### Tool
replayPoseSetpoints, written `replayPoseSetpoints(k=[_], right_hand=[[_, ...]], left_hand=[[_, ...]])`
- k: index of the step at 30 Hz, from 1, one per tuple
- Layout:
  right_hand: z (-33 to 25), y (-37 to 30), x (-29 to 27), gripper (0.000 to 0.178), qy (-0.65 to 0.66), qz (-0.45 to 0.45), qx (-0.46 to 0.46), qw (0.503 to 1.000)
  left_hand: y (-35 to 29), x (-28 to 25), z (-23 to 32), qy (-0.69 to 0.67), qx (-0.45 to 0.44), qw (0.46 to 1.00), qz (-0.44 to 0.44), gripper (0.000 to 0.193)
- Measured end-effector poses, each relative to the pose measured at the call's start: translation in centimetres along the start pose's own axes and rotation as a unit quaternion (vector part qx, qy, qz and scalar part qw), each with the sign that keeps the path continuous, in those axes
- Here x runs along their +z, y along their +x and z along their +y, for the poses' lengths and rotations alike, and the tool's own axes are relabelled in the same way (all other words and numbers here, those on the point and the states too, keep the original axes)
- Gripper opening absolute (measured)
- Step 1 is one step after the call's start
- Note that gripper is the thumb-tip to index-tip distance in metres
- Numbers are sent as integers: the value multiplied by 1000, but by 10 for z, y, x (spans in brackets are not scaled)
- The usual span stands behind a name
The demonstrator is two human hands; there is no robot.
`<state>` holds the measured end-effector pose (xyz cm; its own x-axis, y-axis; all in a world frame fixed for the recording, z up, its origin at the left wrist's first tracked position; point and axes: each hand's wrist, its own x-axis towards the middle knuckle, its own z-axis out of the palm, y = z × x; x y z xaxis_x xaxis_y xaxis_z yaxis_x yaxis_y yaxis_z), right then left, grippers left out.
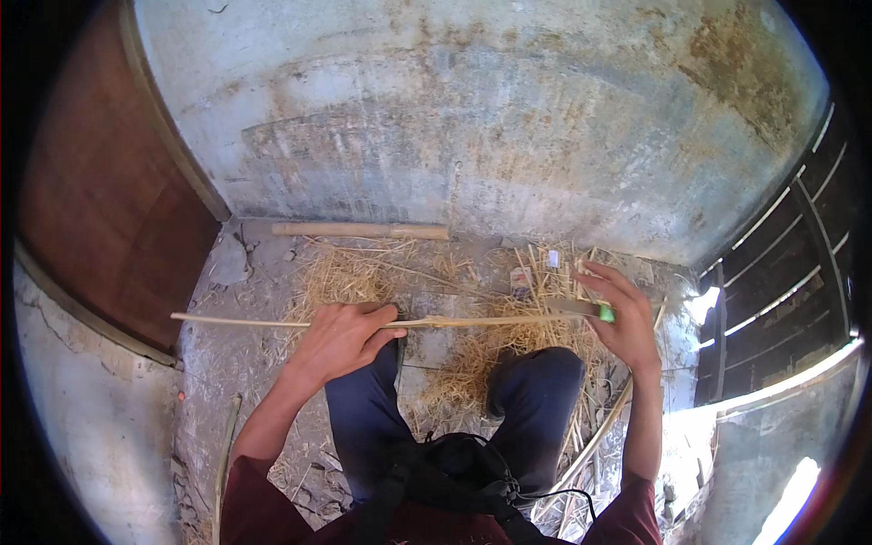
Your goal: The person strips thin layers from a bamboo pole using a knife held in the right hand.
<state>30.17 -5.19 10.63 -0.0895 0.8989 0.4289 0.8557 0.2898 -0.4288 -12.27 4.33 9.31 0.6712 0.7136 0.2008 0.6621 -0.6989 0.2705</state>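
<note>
A long, thin bamboo strip (490,321) lies crosswise above my knees, its left end reaching well past my left hand. My left hand (343,338) grips it left of the middle, thumb and forefinger pressed along it. A knotty, slightly frayed spot shows just right of that hand. At the strip's right end, my right hand (627,318) is closed on a knife with a green handle. The knife's broad grey blade (572,307) points left and lies against the strip, as far as I can see. Some fingers of the right hand are partly stretched out.
Pale shavings (341,277) are heaped on the floor between and beyond my legs. A bamboo pole (359,231) lies along the stained wall (436,136). Long sticks (599,431) lean at my right, another stick (227,454) at my left. A brown door (109,182) stands left, dark slats (781,263) right.
</note>
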Motion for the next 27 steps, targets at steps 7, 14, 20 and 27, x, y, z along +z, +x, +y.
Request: replayPoseSetpoints(k=[7,14,20,27], right_hand=[[22,-23,-16,51,31,131,104,985],[52,-33,-1,37,-14,78,77,994],[55,-30,10,40,-3,62,110,992],[12,4,7,60,-89,166,-12,982]], left_hand=[[-41,4,-99,-37,-100,991,84,33],[-161,64,-213,-43,-352,914,199,34],[-204,81,-208,13,-397,896,197,33],[-86,12,-128,109,-199,962,149,23]])
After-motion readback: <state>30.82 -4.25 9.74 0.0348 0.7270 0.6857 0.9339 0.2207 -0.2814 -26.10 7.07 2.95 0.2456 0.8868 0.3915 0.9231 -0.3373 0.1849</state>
